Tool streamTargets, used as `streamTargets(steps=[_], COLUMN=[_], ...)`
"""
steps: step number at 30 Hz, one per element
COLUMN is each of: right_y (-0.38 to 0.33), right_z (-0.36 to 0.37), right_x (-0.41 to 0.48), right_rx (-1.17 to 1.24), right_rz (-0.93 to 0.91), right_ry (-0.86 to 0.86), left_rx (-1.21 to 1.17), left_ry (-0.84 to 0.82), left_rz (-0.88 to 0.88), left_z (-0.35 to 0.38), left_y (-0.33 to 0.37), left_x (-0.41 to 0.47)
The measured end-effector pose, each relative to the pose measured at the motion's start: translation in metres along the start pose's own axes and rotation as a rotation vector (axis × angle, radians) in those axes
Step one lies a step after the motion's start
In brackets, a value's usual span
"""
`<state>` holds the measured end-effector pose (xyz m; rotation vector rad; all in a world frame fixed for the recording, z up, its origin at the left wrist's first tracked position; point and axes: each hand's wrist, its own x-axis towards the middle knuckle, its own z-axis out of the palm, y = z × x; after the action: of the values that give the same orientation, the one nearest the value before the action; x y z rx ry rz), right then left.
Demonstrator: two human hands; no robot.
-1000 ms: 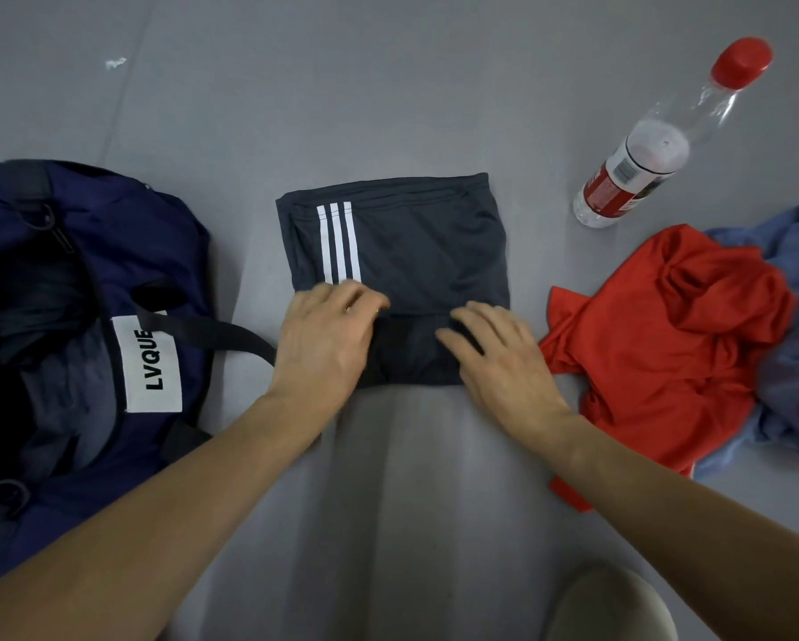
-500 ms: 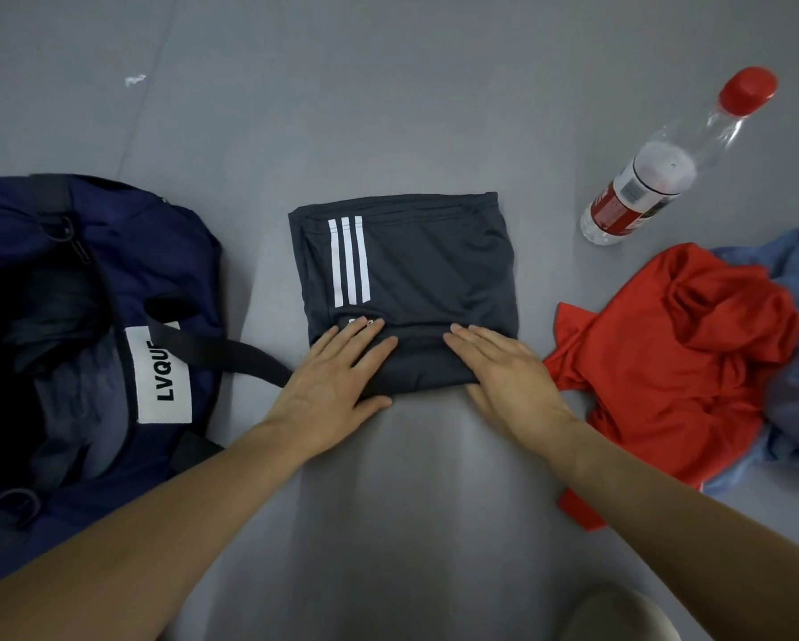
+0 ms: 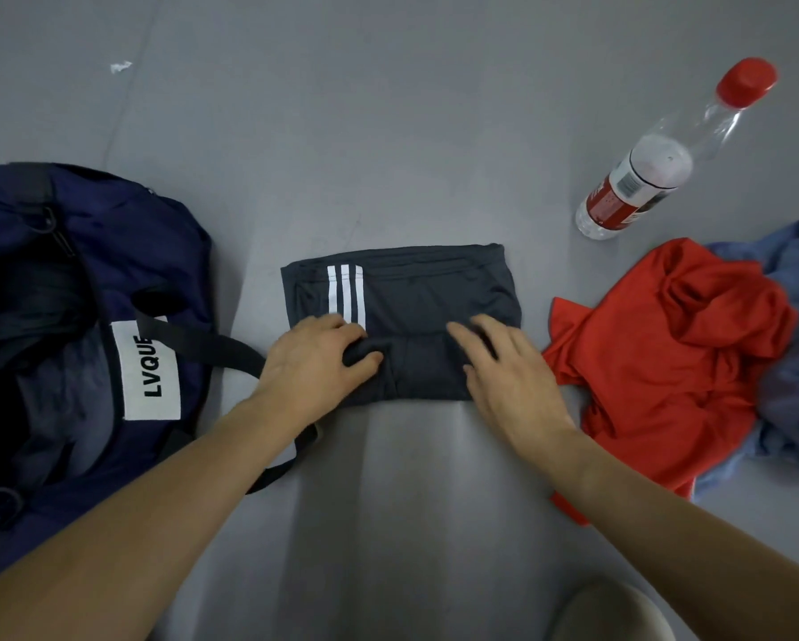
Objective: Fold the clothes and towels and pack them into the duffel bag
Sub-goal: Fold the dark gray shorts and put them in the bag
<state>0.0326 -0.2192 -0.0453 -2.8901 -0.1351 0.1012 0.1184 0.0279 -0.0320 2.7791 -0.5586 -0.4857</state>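
Note:
Dark grey shorts [image 3: 416, 293] with three white stripes lie folded into a small rectangle on the grey floor in the middle. My left hand [image 3: 314, 367] pinches the near left edge of the fold between thumb and fingers. My right hand [image 3: 504, 377] rests flat with spread fingers on the near right part of the shorts. A navy duffel bag [image 3: 110, 279] with a white LVQUE label stands open at the left, dark clothes inside, its black strap running under my left wrist. A crumpled red shirt [image 3: 665, 353] lies to the right, over a blue garment [image 3: 795, 372].
A clear plastic bottle [image 3: 656, 168] with a red cap and red label lies on the floor at the far right. A pale rounded object [image 3: 610, 613] shows at the bottom right edge. Bare grey floor stretches beyond the shorts.
My left hand has gone from flat on the shorts to gripping their near edge. My right hand slid slightly further onto the fabric. The camera view tilted, shifting everything lower in the frame.

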Motion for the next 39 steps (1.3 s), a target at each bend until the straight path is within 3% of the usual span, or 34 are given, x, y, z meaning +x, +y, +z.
streamTargets(steps=[3, 6, 8, 12, 20, 24, 26, 28, 30, 32, 34, 36, 39], right_y=[-0.005, -0.005, -0.003, 0.0, 0.006, 0.017, 0.017, 0.017, 0.015, 0.008, -0.003, -0.007, -0.003], right_z=[0.01, 0.019, 0.019, 0.014, -0.018, -0.023, -0.017, -0.01, -0.004, 0.007, 0.022, 0.033, 0.037], right_x=[-0.011, -0.017, -0.013, -0.002, 0.02, 0.025, 0.018, 0.012, 0.008, 0.001, -0.01, -0.017, -0.011], right_rx=[-0.139, -0.137, -0.148, -0.109, 0.24, 0.138, 0.043, -0.029, -0.098, -0.124, -0.099, -0.1, -0.134], right_rz=[-0.259, -0.191, -0.153, -0.129, 0.094, 0.26, 0.296, 0.248, 0.059, -0.191, -0.303, -0.262, -0.23], right_ry=[-0.023, -0.155, -0.187, -0.203, -0.18, -0.306, -0.28, -0.097, 0.093, 0.145, 0.041, -0.094, -0.129], left_rx=[0.178, 0.178, 0.166, 0.207, -0.147, -0.294, -0.231, 0.004, 0.184, 0.188, 0.131, 0.128, 0.172], left_ry=[0.231, 0.426, 0.326, 0.074, 0.099, -0.256, -0.208, -0.001, 0.215, 0.356, 0.354, 0.213, 0.082], left_rz=[0.081, 0.34, 0.418, 0.352, 0.211, 0.018, -0.036, -0.01, 0.072, 0.22, 0.312, 0.279, 0.273], left_z=[0.006, 0.021, 0.033, 0.034, -0.003, -0.016, -0.014, -0.011, -0.006, 0.005, 0.023, 0.037, 0.041], left_y=[0.004, 0.009, 0.008, -0.009, -0.008, -0.017, -0.017, -0.012, 0.0, 0.014, 0.019, 0.015, 0.0], left_x=[-0.004, -0.018, -0.03, -0.038, -0.005, 0.006, 0.005, 0.006, 0.005, -0.002, -0.013, -0.023, -0.017])
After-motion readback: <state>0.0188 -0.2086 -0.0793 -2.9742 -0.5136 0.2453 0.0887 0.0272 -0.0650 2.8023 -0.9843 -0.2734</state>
